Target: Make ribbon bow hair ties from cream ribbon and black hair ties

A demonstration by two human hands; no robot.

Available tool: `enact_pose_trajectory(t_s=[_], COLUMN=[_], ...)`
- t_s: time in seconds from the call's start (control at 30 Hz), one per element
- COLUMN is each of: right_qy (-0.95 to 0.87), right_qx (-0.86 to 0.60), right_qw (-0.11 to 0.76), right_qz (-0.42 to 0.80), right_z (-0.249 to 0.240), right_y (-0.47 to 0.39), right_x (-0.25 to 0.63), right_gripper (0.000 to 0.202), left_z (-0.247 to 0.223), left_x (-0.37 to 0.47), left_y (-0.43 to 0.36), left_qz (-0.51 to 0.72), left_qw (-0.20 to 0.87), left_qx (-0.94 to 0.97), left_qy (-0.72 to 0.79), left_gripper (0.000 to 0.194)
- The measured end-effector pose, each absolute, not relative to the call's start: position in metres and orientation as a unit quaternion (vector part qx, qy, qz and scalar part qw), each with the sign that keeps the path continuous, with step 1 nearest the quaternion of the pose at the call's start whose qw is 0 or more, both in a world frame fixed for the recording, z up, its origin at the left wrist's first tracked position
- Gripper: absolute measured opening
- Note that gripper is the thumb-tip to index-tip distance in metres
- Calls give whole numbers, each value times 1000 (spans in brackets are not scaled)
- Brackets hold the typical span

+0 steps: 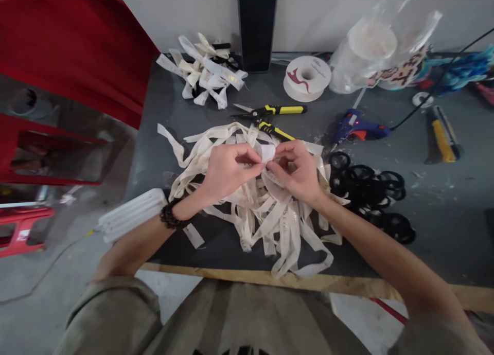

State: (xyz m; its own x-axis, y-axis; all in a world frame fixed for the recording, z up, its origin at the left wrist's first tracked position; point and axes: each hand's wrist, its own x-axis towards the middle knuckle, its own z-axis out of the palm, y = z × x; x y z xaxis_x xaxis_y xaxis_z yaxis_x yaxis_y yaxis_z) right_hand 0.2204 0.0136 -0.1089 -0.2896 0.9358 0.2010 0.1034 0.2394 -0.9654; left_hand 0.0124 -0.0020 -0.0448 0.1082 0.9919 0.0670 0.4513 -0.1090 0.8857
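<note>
Over a tangled heap of cream ribbon strips (250, 211), a white ribbon piece (267, 153) is pinched between both hands and curves into a loop. My left hand (233, 171) grips its left side with thumb and index finger. On its right side, my right hand (295, 171) holds it with closed fingertips, touching or nearly touching the left ones. Black-and-yellow snips (270, 119) lie just behind the hands, partly over the ribbons. Black hair ties (370, 190) are piled right of my right hand.
Finished-looking ribbon bows (208, 74) lie at the back left. A ribbon spool (307, 77), a plastic-wrapped roll (370, 41), a blue glue gun (358, 127) with a cord and a yellow cutter (443, 136) are at the back and right. The wooden table edge (239, 274) runs in front.
</note>
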Motion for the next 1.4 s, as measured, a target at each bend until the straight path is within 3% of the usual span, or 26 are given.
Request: enact_pose_trajectory(t_s=[0.37,0.6,0.83,0.93,1.17,1.4], right_qy=[-660,-673,-723,-727,-677,-641], right_qx=[-423,-445,-416,-404,-414,-415], right_qw=[423,411,393,390,388,404], right_qz=[455,424,388,395,468,503], right_z=[-101,-100,-97,-99,-99,-100], right_y=[13,13,13,14,16,15], right_x=[221,221,221,221,225,222], right_gripper=[23,24,21,20,43,30], left_z=[-57,-58,-61,-58,-53,-45], left_x=[9,7,2,-3,0,4], left_y=[0,1,6,8,6,5], left_qz=[412,390,377,342,359,329], left_qw=[464,453,509,511,514,543], left_qx=[582,573,526,553,555,512], left_qy=[525,560,567,563,547,579], left_gripper=[25,31,32,33,40,46])
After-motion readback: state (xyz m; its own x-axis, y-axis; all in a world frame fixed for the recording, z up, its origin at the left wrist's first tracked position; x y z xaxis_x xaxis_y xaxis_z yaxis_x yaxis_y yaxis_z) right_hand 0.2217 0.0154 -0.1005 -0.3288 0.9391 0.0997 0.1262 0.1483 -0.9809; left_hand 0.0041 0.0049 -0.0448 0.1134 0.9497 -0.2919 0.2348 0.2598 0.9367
